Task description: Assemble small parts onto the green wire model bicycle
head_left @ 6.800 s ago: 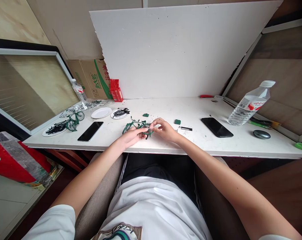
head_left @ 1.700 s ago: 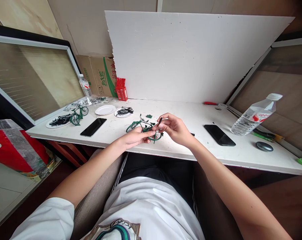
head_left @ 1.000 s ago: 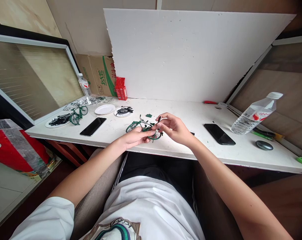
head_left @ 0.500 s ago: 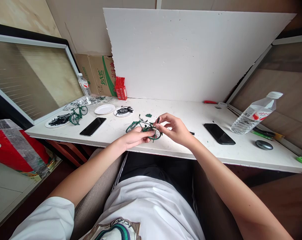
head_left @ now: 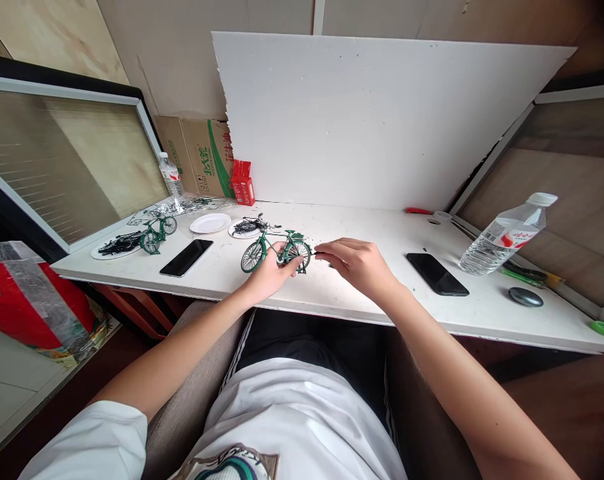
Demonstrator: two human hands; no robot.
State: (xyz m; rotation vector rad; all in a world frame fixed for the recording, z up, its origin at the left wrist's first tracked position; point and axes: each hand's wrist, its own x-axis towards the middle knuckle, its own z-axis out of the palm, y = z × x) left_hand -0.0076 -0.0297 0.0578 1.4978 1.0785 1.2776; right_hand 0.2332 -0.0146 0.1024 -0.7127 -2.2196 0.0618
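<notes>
My left hand [head_left: 271, 272] is closed around the lower frame of a small green model bicycle [head_left: 277, 244], its thumb by the rear wheel. The bicycle is held upright over the table's front part, its front wheel to the left. Just right of the rear wheel, my right hand [head_left: 355, 260] pinches a small dark thin piece [head_left: 318, 253] that points at the wheel. Most of that piece is hidden by the fingers, and I cannot tell whether it touches the bicycle.
On the white table [head_left: 222, 267], a second green bicycle [head_left: 157, 233], black parts [head_left: 121, 244] on a plate, an empty plate [head_left: 211, 223] and a phone [head_left: 187, 257] lie left. Another phone [head_left: 437, 274], a water bottle [head_left: 507, 233] and a mouse [head_left: 526, 297] are right.
The bicycle has been raised and turned so its side shows upright. My right hand has moved from over the rear wheel to its right, fingers now pointing left. The view has tilted slightly.
</notes>
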